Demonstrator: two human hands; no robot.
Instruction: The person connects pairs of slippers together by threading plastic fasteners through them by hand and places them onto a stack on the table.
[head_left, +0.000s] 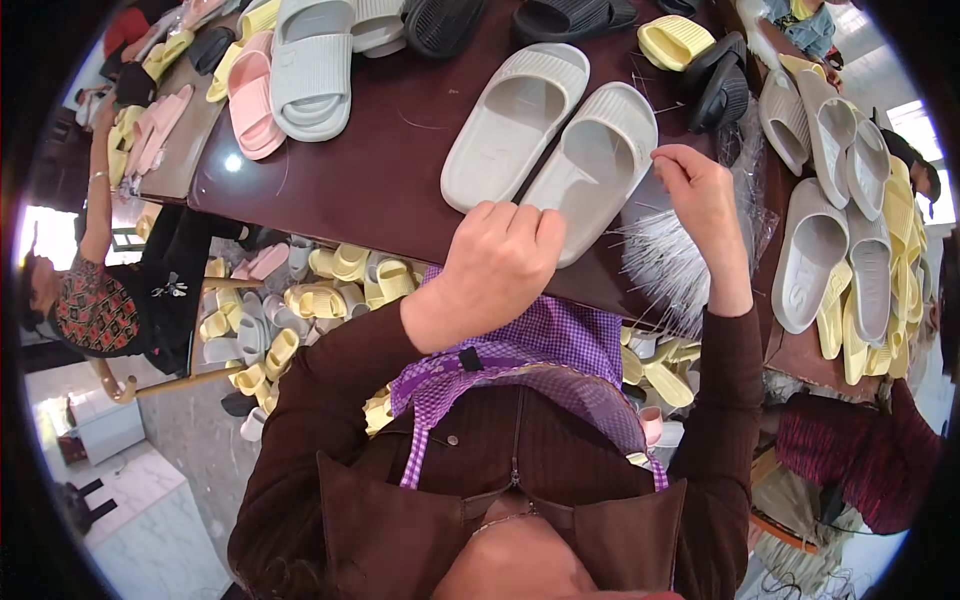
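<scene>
Two pale grey slide sandals (pixel 515 120) (pixel 597 165) lie side by side on the dark brown table (pixel 380 170). My left hand (pixel 495 260) is closed around the heel ends of the pair at the table's near edge. My right hand (pixel 700 185) pinches a thin clear plastic strand at the right sandal's outer edge. A bundle of the same clear plastic strands (pixel 665 265) fans out on the table just below that hand.
More slides in grey, pink, yellow and black crowd the far table edge (pixel 310 70). A stack of grey and yellow slides (pixel 850 250) fills the right side. Yellow and grey slides (pixel 300 300) lie heaped on the floor. Another person (pixel 100 290) sits at left.
</scene>
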